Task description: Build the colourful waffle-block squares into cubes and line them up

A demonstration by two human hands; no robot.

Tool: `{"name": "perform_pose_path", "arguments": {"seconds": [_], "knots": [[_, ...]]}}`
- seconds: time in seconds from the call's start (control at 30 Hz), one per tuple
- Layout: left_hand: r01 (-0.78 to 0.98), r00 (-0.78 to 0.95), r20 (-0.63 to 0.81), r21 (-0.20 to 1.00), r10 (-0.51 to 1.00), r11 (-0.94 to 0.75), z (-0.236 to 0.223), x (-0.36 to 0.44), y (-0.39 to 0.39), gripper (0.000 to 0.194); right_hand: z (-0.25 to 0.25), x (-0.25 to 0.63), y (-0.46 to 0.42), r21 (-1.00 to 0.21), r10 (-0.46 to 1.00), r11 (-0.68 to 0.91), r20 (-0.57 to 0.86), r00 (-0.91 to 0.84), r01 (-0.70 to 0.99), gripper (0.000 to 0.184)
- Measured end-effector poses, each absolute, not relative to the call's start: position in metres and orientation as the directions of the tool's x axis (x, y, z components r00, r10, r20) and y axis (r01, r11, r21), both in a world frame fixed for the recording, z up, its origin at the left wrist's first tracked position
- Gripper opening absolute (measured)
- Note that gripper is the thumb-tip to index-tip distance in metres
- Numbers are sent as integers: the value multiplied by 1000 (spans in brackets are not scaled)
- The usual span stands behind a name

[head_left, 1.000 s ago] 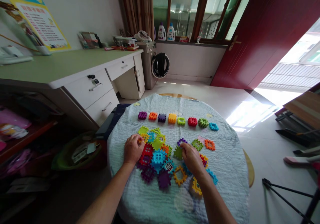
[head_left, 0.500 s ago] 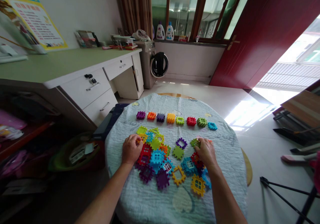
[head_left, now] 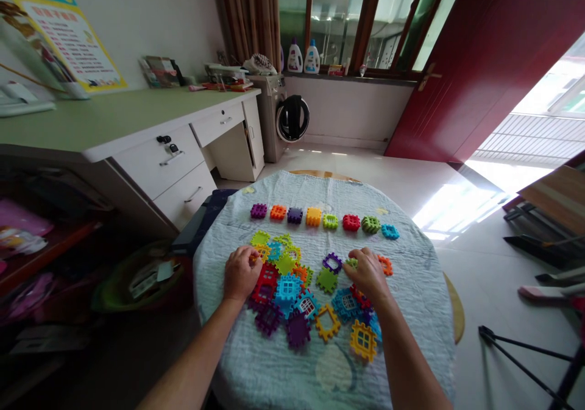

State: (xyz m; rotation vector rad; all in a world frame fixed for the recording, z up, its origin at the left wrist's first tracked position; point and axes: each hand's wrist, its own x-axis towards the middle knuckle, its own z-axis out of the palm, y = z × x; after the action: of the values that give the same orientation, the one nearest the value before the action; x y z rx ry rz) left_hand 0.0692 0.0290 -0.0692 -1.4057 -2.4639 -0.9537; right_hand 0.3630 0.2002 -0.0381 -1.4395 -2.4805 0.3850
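Note:
My left hand [head_left: 241, 274] rests at the left side of a pile of plastic interlocking tiles, fingers curled closed beside a yellow tile [head_left: 262, 251]. What its fingertips hold, if anything, is hidden. Across the table, my right hand [head_left: 370, 273] has its fingers closed on a green interlocking tile [head_left: 351, 264], mostly covered by the fingers. Close to it lie a purple frame tile [head_left: 332, 262], a flat green tile [head_left: 326, 281] and an orange tile [head_left: 385, 265]. Blue, red and yellow window tiles [head_left: 363, 340] lie below the right hand.
A row of assembled cubes [head_left: 313, 217] in several colours runs along the far part of the cloth-covered round table [head_left: 329, 370]. A desk [head_left: 137, 117] stands at the left, a washing machine [head_left: 273, 117] behind. A black metal stand [head_left: 516, 340] is on the floor at right.
My right hand has shifted left, its fingers now covering more of the green tile, which moved slightly left too. The orange tile shows more fully. My left hand stays in place.

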Motion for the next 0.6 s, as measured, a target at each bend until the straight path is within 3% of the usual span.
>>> {"name": "perform_pose_path", "arguments": {"seconds": [0.3,0.5,0.6], "knots": [[811,-558,414,458,720,365,-67,71,29,5,-32,320,192,-296,812,535,-77,-578,791,36],[806,-566,408,459,716,375,-65,72,29,6,-29,311,195,-412,788,562,2,-616,717,38],[809,-558,409,460,721,365,-65,71,29,6,-20,315,182,-410,776,587,39,-629,698,25]]}}
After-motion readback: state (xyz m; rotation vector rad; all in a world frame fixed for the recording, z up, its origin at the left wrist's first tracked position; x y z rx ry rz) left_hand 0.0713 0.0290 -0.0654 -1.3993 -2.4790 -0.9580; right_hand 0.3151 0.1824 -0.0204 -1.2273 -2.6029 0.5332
